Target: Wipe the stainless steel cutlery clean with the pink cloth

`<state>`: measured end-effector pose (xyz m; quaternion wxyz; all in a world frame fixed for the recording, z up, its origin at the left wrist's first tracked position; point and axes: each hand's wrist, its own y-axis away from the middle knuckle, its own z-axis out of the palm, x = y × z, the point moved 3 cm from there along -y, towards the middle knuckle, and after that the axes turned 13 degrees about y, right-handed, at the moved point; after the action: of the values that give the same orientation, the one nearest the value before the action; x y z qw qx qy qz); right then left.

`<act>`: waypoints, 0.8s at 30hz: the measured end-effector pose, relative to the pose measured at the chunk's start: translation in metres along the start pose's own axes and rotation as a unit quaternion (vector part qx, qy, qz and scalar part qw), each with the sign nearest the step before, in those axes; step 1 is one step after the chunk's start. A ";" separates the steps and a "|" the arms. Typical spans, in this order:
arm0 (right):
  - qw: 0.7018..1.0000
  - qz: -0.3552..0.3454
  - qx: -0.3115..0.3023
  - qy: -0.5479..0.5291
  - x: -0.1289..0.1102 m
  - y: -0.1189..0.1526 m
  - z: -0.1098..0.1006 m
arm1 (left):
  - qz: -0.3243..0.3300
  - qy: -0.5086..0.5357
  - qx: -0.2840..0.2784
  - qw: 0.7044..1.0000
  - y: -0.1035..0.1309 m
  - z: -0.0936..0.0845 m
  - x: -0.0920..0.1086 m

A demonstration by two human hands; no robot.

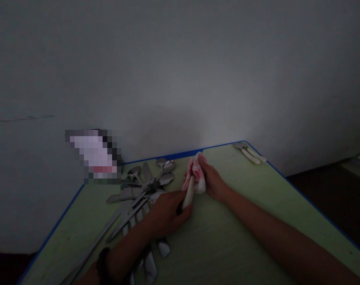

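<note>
My left hand (pixel 170 211) is closed around the cream handle (pixel 188 194) of a piece of cutlery. Its far end is hidden inside a pink and white cloth (pixel 199 178), so I cannot tell whether it is a fork, spoon or knife. My right hand (pixel 212 180) grips that cloth, folded around the end of the cutlery above the table. Beside and beneath my left forearm lies a heap of metal cutlery (pixel 150 186), with several spoons and flat handles showing.
Two cream-handled pieces (pixel 249 153), at least one a fork, lie at the table's far right corner. A blurred-out device (pixel 93 154) leans against the grey wall (pixel 174 71) at the back left. The green table (pixel 227 237) has a blue edge.
</note>
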<state>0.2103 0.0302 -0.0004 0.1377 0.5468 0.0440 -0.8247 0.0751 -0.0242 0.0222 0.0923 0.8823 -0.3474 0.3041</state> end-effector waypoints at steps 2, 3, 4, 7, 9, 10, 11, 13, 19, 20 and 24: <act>1.000 -0.003 0.001 -0.006 0.000 0.000 -0.001 | 0.002 0.001 -0.005 1.000 0.000 0.000 0.001; 1.000 -0.009 0.006 0.000 0.000 0.000 -0.002 | 0.003 0.000 -0.007 1.000 0.000 0.000 0.001; 1.000 -0.017 0.012 0.014 0.000 0.000 -0.003 | 0.003 -0.002 -0.008 1.000 0.000 0.000 0.001; 0.996 -0.045 0.020 0.076 0.002 0.000 -0.005 | 0.009 -0.010 -0.008 1.000 0.001 0.000 0.002; 0.994 -0.055 0.012 0.098 0.003 0.001 -0.005 | 0.011 -0.018 -0.008 1.000 0.002 0.001 0.002; 0.993 -0.056 0.008 0.102 0.003 0.001 -0.005 | 0.011 -0.020 -0.008 1.000 0.002 0.001 0.002; 0.993 -0.057 0.006 0.103 0.003 0.001 -0.005 | 0.012 -0.020 -0.008 1.000 0.002 0.001 0.003; 0.993 -0.056 0.004 0.101 0.003 0.001 -0.005 | 0.012 -0.016 -0.007 1.000 0.002 0.000 0.003; 0.997 -0.026 -0.042 0.058 0.002 0.001 -0.006 | 0.012 -0.007 -0.015 1.000 0.002 0.000 0.003; 0.998 -0.016 -0.046 0.049 0.002 0.001 -0.006 | 0.012 -0.008 -0.014 1.000 0.002 0.000 0.003; 0.998 0.018 -0.046 0.026 0.003 0.000 -0.007 | 0.017 -0.005 -0.004 1.000 0.002 0.000 0.003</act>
<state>0.2150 0.0309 -0.0063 0.1761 0.5621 0.0760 -0.8045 0.0755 -0.0271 0.0241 0.0889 0.8775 -0.3636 0.2997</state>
